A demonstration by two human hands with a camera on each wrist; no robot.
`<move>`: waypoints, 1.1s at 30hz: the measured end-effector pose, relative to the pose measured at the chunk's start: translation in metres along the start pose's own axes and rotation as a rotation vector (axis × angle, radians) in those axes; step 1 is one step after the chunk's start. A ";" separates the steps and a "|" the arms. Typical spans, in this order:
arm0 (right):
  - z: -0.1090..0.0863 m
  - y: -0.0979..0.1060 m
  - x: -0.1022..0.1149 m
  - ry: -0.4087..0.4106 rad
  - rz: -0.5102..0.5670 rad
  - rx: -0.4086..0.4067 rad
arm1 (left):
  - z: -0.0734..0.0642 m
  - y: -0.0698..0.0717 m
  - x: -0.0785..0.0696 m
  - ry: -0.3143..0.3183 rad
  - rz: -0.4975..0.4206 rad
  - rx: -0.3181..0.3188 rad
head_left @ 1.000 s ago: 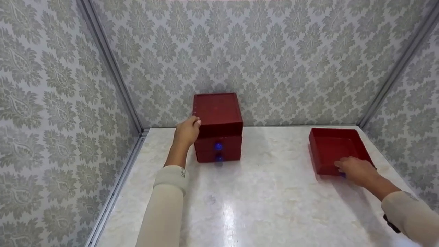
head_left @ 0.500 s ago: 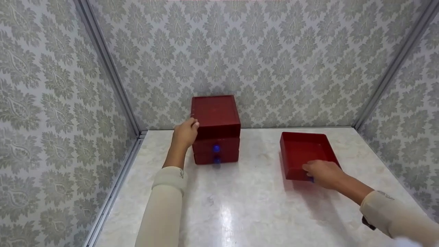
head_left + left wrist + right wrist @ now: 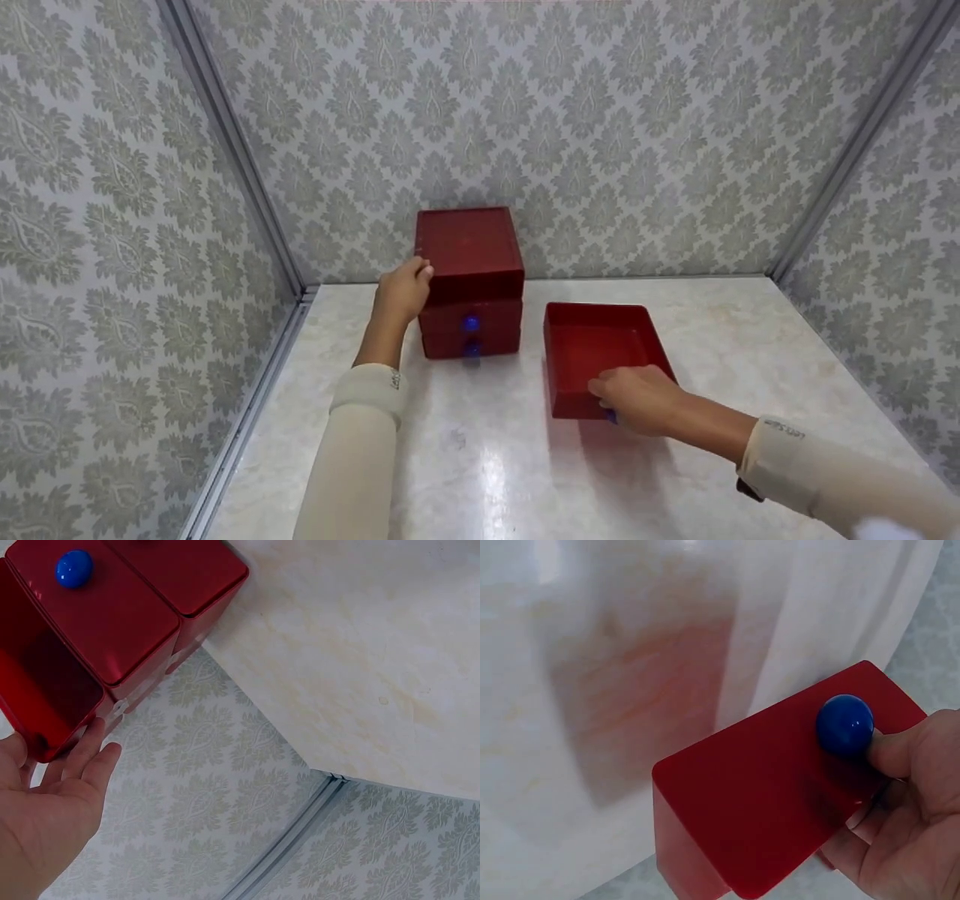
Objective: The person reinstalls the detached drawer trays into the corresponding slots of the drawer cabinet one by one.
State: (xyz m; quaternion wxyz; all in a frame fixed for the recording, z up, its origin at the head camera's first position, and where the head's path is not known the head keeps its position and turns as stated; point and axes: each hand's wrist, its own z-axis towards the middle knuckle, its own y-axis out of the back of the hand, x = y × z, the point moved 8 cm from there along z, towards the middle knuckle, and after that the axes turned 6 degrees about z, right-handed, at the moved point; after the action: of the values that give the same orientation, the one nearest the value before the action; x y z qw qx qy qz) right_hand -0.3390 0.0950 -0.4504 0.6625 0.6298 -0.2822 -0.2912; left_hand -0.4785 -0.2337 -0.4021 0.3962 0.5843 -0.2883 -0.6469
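Note:
A red cabinet [image 3: 469, 240] stands against the back wall, left of the middle. Its top slot [image 3: 480, 286] gapes; two drawer fronts with blue knobs [image 3: 470, 323] fill the space below. My left hand [image 3: 403, 289] grips the cabinet's upper left front edge, and in the left wrist view its fingers [image 3: 88, 750] curl against the outer side wall. My right hand [image 3: 641, 401] holds a loose red drawer [image 3: 592, 341] by its front wall, thumb beside the blue knob [image 3: 844, 725], other fingers inside. The drawer hangs over the table, right of the cabinet, above its own reddish shadow.
The pale marbled table [image 3: 450, 457] is glossy, with a bright reflection near its front. Patterned wallpaper [image 3: 600, 135] covers the walls on the left, back and right. Grey metal strips [image 3: 247, 172] run along the corners and the table's left edge.
My right hand has carried the red drawer leftward from the table's far right to near the cabinet, and a little toward me. The left hand keeps its grip on the cabinet.

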 end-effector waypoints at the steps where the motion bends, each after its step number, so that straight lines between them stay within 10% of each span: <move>1: 0.002 0.001 0.009 0.021 -0.005 -0.004 | 0.000 0.000 0.001 0.001 0.001 0.000; 21: 0.041 0.006 0.132 0.258 -0.059 0.020 | -0.001 0.001 0.002 -0.010 -0.018 -0.036; 33: 0.062 0.016 0.154 0.281 -0.111 -0.045 | -0.001 0.004 0.001 -0.017 -0.013 -0.033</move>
State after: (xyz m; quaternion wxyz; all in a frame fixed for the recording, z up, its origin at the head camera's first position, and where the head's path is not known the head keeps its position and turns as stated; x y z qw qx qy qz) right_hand -0.2808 -0.0605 -0.4303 0.6923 0.6639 -0.1447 -0.2427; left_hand -0.4766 -0.2365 -0.3995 0.3992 0.5738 -0.2771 -0.6592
